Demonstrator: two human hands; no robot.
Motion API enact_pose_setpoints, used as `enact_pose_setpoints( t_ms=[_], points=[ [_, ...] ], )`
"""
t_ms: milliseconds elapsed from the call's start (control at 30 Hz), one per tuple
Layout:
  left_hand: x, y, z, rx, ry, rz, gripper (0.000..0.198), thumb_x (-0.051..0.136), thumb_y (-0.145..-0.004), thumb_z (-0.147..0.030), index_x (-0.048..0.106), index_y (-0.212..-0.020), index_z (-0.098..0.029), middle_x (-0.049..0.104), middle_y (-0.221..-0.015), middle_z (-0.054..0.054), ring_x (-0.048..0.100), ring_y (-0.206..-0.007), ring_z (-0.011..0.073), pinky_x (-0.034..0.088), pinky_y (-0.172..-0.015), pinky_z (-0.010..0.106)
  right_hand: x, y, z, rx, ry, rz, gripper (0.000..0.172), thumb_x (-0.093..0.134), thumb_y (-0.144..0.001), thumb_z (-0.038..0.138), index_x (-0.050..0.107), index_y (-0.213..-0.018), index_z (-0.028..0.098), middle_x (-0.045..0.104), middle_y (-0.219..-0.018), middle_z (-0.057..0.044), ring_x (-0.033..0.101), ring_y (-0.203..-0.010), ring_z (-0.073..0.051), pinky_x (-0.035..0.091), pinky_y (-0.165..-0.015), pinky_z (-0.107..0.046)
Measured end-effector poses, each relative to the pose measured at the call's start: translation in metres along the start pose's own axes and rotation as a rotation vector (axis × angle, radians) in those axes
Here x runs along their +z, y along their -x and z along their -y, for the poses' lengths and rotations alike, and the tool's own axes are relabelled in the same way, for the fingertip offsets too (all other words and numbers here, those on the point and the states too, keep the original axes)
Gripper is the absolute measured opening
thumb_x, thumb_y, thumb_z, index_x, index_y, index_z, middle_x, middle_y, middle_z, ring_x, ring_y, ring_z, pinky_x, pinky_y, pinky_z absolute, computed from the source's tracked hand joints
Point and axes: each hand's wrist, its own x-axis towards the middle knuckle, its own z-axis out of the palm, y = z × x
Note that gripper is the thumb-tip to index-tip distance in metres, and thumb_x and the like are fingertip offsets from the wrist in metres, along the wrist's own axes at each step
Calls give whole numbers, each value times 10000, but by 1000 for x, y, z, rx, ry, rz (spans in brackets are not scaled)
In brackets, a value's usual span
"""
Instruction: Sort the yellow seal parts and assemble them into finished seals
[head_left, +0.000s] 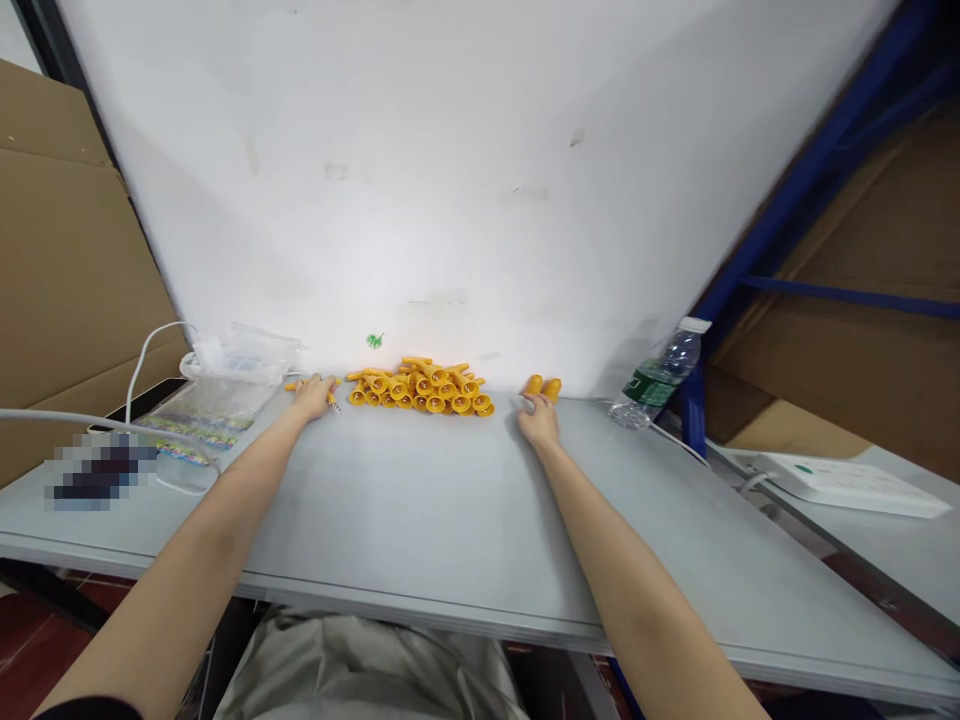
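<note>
A pile of yellow cone-ended pieces [424,388] lies at the back of the grey table [405,500], against the white panel. To its left, my left hand [313,395] is closed around slim yellow pieces whose ends stick out on both sides; a small metallic tip shows below the fingers. My right hand [538,418] reaches to the right of the pile, its fingertips at two yellow caps [543,387] that stand side by side. Whether its fingers grip a cap is hard to make out.
A clear plastic bottle with a green label [651,385] leans at the back right. A white power strip [847,483] lies farther right by a blue frame. On the left are plastic bags [244,355], white cables, a phone and a cardboard box [67,260].
</note>
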Motion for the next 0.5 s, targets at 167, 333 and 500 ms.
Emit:
enact_pose_setpoints(
  t_ms=[167,333,500],
  points=[
    [2,7,-2,29,57,-26,355,423,-813,-52,578,-1088,-216,592,-1064,96,590,-1033,238,368,-986,380,5,-17,4,77,90,16,405,557,-720,213,672,-1107,225,451,-1445,-158,393,-1335,-342,275,-1048,-616],
    [2,11,1,41,168,-106,370,400,-823,-27,598,-1075,-212,609,-991,78,589,-1007,226,396,-969,370,10,-35,-1,98,82,-1,350,589,-732,279,694,-1064,240,496,-1388,-174,394,-1315,-353,247,-1030,-653],
    [6,10,-3,-2,592,-275,259,480,-790,-62,635,-947,-199,588,-779,23,603,-845,187,468,-855,330,12,-49,-6,118,110,16,235,631,-735,310,729,-940,250,554,-1321,-149,386,-1311,-373,223,-1037,-649]
  ],
)
